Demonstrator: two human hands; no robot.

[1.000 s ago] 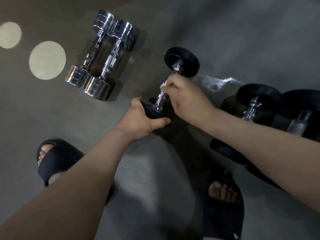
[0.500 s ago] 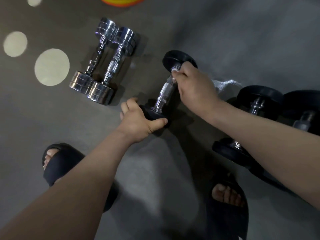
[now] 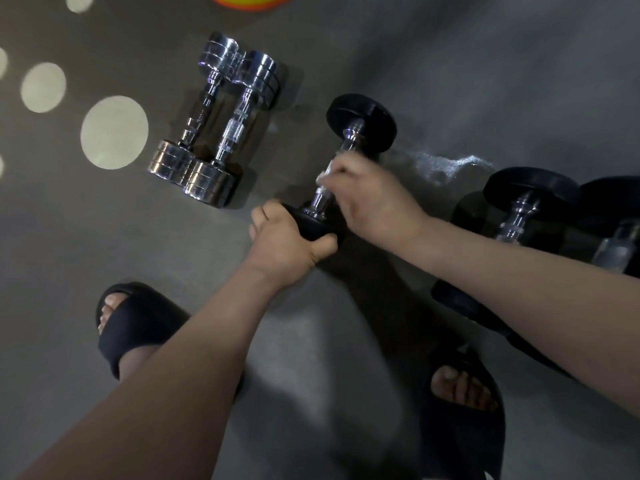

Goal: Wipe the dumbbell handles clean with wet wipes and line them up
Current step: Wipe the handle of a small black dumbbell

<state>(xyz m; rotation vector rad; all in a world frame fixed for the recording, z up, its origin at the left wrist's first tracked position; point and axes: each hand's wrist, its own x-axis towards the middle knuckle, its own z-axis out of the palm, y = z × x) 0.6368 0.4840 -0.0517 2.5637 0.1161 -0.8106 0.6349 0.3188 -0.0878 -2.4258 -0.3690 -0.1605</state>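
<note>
Heavy, slick steel: our left hand (image 3: 287, 244) grips the dumbbell (image 3: 362, 121) by its near head, and our right hand (image 3: 370, 199) clamps the wipe (image 3: 322, 177) round the handle (image 3: 320, 199) just beyond.

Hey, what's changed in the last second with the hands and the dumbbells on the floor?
The right hand, pinching a wet wipe, slid up the handle of the black dumbbell to its far head, then back down to mid-handle. The left hand still grips the near head. Nothing was let go. The chrome dumbbells and the other black dumbbells stayed put.
</note>
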